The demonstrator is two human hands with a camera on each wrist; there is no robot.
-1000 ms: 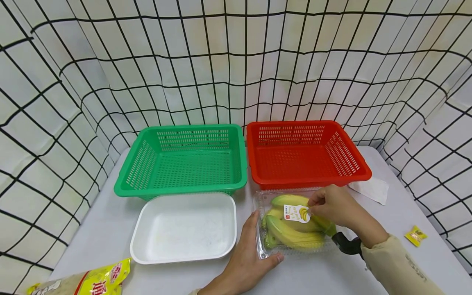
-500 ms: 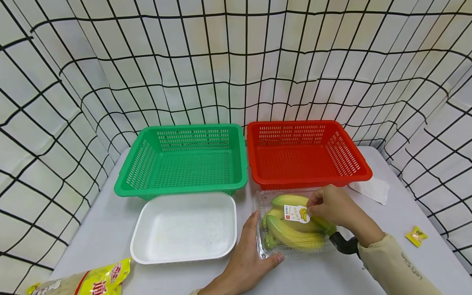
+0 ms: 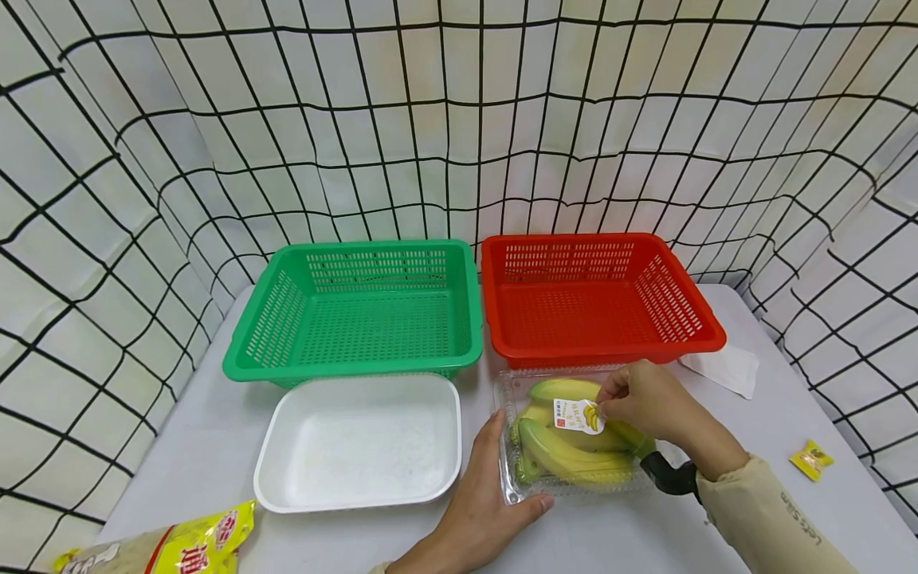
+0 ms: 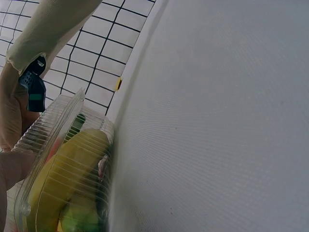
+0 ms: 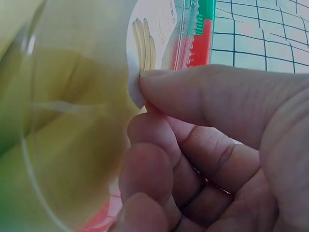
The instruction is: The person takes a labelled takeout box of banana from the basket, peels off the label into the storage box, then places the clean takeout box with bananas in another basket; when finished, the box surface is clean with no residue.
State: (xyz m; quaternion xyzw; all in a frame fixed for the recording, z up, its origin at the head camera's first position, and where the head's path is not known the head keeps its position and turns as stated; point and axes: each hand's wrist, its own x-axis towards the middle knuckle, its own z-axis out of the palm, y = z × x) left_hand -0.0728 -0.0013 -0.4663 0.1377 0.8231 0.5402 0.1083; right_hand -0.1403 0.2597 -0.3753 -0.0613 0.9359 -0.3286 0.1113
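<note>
A clear plastic clamshell box (image 3: 508, 466) holding several green-yellow bananas (image 3: 574, 454) lies in front of the red basket. On its lid is a white label (image 3: 570, 414) with a banana picture. My right hand (image 3: 649, 402) pinches the label's right end between thumb and forefinger; in the right wrist view that end of the label (image 5: 137, 92) bends up at the thumb tip. My left hand (image 3: 480, 502) rests against the box's left side and near front corner, its fingers extended and thumb spread. The left wrist view shows bananas (image 4: 72, 169) through the ribbed box wall.
A green basket (image 3: 351, 376) and a red basket (image 3: 610, 353) stand behind. The white tray (image 3: 358, 446) is left of the box. A yellow packet (image 3: 208, 542) lies front left; a small yellow wrapper (image 3: 811, 460) and white paper (image 3: 724, 371) lie at right.
My right wrist and sleeve have turned slightly to the left, while the fingertips stay on the label's end. My left hand and the box have hardly moved.
</note>
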